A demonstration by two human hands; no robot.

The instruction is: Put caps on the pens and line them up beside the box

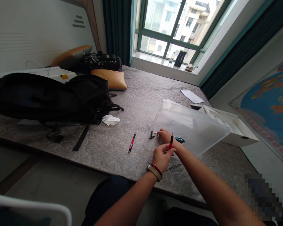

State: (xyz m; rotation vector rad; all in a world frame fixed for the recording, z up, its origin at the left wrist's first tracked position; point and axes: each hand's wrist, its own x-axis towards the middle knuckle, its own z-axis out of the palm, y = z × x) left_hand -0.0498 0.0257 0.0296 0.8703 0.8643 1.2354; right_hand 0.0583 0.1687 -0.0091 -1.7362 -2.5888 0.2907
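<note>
- Because your right hand (165, 136) reaches over the clear bin (198, 131), bumping could shift it.
- Your left hand (162, 154) pinches the upright pen (171, 142); loosening fingers could drop it.
- Your right fingers, grip unclear, could scatter the dark pieces (152, 137).

It's one head cam, aimed forward and down over the mattress (134, 106), with the hands (161, 157) fairly close. Shot's wide and kinda tilted, reaching back to the window (171, 40).
</note>
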